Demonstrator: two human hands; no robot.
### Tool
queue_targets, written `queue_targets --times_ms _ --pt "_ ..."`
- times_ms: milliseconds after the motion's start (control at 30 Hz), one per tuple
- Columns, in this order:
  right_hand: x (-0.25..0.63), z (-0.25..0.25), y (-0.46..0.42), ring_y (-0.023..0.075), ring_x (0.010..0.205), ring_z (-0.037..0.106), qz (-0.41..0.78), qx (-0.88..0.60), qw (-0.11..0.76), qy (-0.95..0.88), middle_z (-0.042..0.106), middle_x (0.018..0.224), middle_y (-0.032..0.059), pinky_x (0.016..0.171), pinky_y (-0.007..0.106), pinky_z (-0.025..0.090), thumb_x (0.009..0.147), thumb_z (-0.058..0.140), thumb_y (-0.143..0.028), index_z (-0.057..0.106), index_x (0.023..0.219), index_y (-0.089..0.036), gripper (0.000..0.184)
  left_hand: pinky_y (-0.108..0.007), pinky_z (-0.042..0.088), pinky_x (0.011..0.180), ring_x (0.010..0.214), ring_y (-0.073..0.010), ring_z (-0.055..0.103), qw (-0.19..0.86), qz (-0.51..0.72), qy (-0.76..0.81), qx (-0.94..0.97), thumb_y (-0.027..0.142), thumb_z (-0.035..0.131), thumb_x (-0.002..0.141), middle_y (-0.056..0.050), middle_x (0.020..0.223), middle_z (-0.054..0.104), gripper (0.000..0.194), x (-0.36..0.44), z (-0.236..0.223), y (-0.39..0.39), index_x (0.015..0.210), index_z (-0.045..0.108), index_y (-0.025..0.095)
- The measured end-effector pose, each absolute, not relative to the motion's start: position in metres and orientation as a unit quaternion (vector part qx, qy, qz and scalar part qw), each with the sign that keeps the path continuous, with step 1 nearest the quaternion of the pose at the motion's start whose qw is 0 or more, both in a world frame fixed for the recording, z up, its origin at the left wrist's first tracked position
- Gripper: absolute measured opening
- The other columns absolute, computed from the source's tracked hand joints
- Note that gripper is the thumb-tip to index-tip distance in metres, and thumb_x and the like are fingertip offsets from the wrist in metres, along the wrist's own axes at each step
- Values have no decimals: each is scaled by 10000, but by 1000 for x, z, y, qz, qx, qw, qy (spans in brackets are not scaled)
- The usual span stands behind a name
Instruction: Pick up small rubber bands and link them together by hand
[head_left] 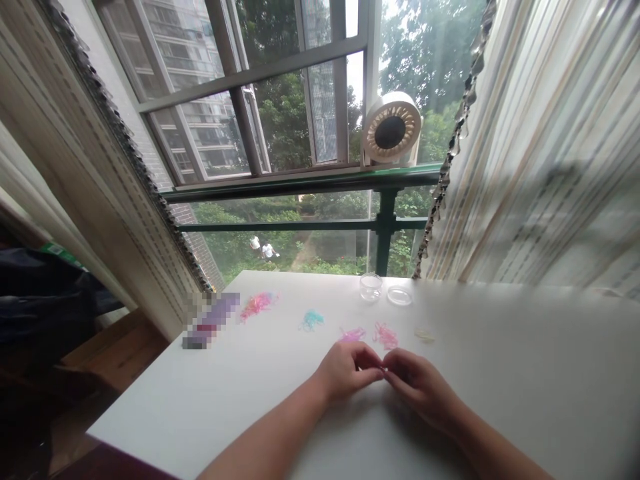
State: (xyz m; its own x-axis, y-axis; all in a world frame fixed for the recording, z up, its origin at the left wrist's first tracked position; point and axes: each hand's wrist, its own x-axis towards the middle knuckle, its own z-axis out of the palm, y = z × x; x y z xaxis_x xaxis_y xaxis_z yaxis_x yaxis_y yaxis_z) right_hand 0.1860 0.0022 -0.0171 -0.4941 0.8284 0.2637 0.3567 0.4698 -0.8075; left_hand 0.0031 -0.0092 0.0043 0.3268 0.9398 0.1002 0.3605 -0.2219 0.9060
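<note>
My left hand point(350, 368) and my right hand point(417, 380) meet fingertip to fingertip over the white table. Both are closed in a pinch, and what lies between the fingertips is too small to make out. Just beyond my left hand lies a heap of purple rubber bands point(353, 334). A pink heap of rubber bands point(385, 335) sits beyond the meeting fingertips. Farther left are a blue-green heap of bands point(313, 320) and a mixed pink and multicoloured heap point(258, 304). A few yellowish bands point(425, 335) lie to the right.
Near the table's back edge stand a clear round container point(371, 287) and a clear lid point(399, 296). A blurred-out purple object point(213, 321) lies at the left edge of the white table point(240, 387). Behind are a white fan point(391, 130), a green railing point(300, 227) and curtains point(530, 147).
</note>
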Motion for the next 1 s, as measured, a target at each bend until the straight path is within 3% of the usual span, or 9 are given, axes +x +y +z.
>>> queue_targets --times_ms 267,600,1000 --pt "187 -12 1 121 586 433 345 -369 351 -788 535 644 1 554 231 359 821 468 -292 578 744 -165 184 -216 437 553 668 -154 611 496 305 462 669 396 680 638 -71 733 666 396 4 3 6 908 610 115" --pt "186 -11 1 118 562 408 336 -397 380 -765 454 590 -17 538 232 356 796 477 -284 502 685 -171 160 -216 443 604 685 -127 596 425 373 469 679 306 649 682 -58 770 662 250 10 8 1 860 622 133" --pt "184 -12 1 113 572 418 323 -394 375 -774 454 615 -20 544 231 349 784 484 -195 491 693 -172 94 -222 437 648 724 -119 613 335 341 443 759 163 586 691 -23 788 677 150 7 7 -5 832 637 161"
